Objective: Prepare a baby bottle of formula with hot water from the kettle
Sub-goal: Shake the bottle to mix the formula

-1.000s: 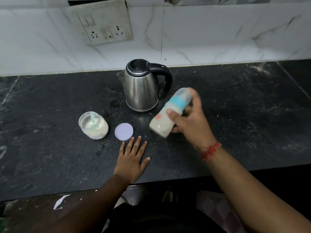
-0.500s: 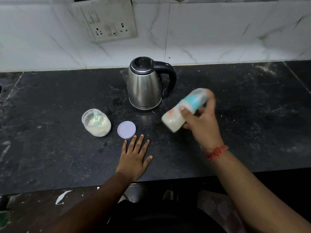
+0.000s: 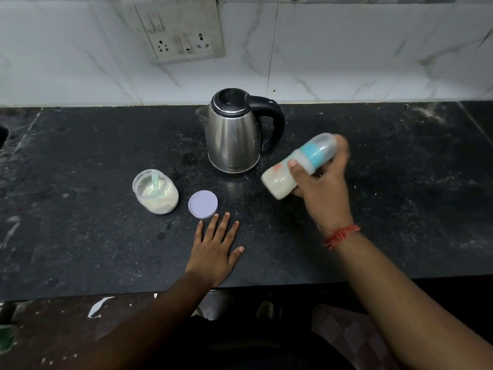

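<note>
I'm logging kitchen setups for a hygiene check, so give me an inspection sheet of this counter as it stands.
Surface: dark stone counter, dusty, with pale specks.
Job's things: capped baby bottle holding milky liquid, tilted, off the counter; steel kettle upright, lid shut; open formula jar with a scoop inside; its lilac lid lying beside it.
Clutter: nothing seen.
Hands: right hand grips the bottle; left hand rests flat on the counter, fingertips near the lid.
Cables: nothing seen.
Surroundings: white marble-look wall tiles; grimy socket plate above the kettle.
</note>
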Available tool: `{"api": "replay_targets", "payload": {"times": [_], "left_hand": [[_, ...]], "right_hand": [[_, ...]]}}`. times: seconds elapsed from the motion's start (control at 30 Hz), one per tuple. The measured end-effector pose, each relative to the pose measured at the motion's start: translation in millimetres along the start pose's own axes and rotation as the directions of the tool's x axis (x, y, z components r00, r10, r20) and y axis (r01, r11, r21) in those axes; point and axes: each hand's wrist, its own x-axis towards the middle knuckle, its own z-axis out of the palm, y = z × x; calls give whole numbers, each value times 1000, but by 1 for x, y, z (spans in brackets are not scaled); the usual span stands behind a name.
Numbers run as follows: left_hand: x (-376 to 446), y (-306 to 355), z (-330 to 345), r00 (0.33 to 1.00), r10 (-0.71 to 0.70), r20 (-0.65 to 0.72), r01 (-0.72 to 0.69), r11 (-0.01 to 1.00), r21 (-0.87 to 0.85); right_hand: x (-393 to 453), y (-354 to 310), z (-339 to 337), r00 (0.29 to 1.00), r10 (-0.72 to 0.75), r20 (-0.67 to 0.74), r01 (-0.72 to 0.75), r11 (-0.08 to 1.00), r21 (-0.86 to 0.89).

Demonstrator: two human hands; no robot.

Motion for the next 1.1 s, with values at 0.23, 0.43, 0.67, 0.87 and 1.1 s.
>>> {"api": "replay_targets", "payload": {"times": [0.23, 0.43, 0.67, 0.87, 1.1], "left_hand": [[-1, 4, -1, 1000, -17, -4, 17, 1000, -3], [-1, 4, 0, 999, -36, 3, 36, 999, 4], [-1, 4, -1, 999, -37, 4, 37, 999, -6], [-1, 3, 0, 999, -32, 3, 32, 999, -14], [0, 3, 2, 1000, -31, -4, 31, 999, -15]], "right_hand": [[4, 0, -8, 998, 62, -32, -56, 984, 167], [-2, 6, -4, 996, 46, 78, -53, 995, 89], [3, 4, -1, 997, 40, 72, -49, 991, 125], [1, 1, 0, 979, 16, 203, -22, 999, 30], [3, -11, -10, 989, 2, 150, -13, 998, 69]]}}
